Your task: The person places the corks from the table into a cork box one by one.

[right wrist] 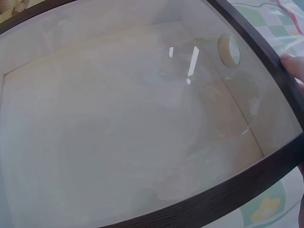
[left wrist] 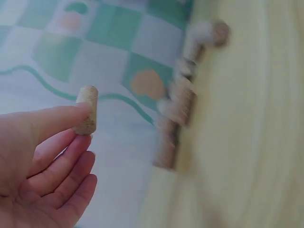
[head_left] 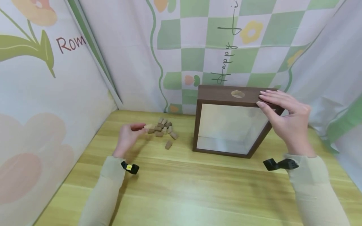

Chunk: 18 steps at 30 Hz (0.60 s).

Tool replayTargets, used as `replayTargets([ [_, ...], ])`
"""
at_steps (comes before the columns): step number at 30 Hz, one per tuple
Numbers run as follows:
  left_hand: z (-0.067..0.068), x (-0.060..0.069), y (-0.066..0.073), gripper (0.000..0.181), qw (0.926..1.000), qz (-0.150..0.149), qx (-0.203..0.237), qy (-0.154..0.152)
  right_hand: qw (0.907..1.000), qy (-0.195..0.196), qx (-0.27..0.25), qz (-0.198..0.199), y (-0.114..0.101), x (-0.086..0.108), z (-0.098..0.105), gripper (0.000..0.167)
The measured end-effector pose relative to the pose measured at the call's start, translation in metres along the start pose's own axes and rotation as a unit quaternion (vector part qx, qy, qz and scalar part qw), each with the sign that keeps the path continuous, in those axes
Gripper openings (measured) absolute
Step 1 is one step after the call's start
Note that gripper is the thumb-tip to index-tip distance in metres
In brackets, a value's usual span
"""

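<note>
My left hand (head_left: pixel 128 136) pinches a pale cork (left wrist: pixel 90 116) between thumb and fingers, at the left of several loose corks (head_left: pixel 159 134) on the table. In the left wrist view the pinched cork stands near upright and the other corks are blurred. A dark brown wooden box frame (head_left: pixel 237 153) with a clear front panel (head_left: pixel 229 128) stands upright, a round hole (head_left: pixel 238 94) in its top. My right hand (head_left: pixel 292 114) rests on the box's top right corner, fingers lying across the top and thumb by the front edge. No cork shows inside the box.
The light wood table (head_left: pixel 181 191) meets a patterned curtain (head_left: pixel 192 59) at the back, close behind the box. A white printed sheet (head_left: pixel 56 103) borders the table on the left. Black straps (head_left: pixel 281 164) with cameras sit on both wrists.
</note>
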State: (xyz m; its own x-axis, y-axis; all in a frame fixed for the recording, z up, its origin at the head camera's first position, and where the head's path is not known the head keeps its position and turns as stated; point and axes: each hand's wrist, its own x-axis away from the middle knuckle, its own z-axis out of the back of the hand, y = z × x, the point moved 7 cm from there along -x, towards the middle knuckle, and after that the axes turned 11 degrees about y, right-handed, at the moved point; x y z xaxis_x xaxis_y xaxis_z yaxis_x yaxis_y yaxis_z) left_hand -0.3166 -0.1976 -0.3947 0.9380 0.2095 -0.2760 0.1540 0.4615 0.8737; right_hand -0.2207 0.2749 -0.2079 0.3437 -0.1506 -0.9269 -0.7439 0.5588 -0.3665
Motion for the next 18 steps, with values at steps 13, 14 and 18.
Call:
replayTargets([
  [13,0.0,0.003,0.079,0.033,0.9916,-0.071,0.095,0.051,0.9999,-0.009,0.005,0.001,-0.002,-0.003,0.0,0.015],
  [14,-0.001,0.003,0.084,0.034,0.9903,-0.075,0.105,0.052,0.9999,-0.009,0.006,0.0,-0.001,-0.002,0.0,0.015],
  [18,-0.003,0.005,0.106,0.035,0.9852,-0.092,0.137,0.047,0.9999,-0.007,0.007,0.001,-0.002,-0.001,0.0,0.015],
])
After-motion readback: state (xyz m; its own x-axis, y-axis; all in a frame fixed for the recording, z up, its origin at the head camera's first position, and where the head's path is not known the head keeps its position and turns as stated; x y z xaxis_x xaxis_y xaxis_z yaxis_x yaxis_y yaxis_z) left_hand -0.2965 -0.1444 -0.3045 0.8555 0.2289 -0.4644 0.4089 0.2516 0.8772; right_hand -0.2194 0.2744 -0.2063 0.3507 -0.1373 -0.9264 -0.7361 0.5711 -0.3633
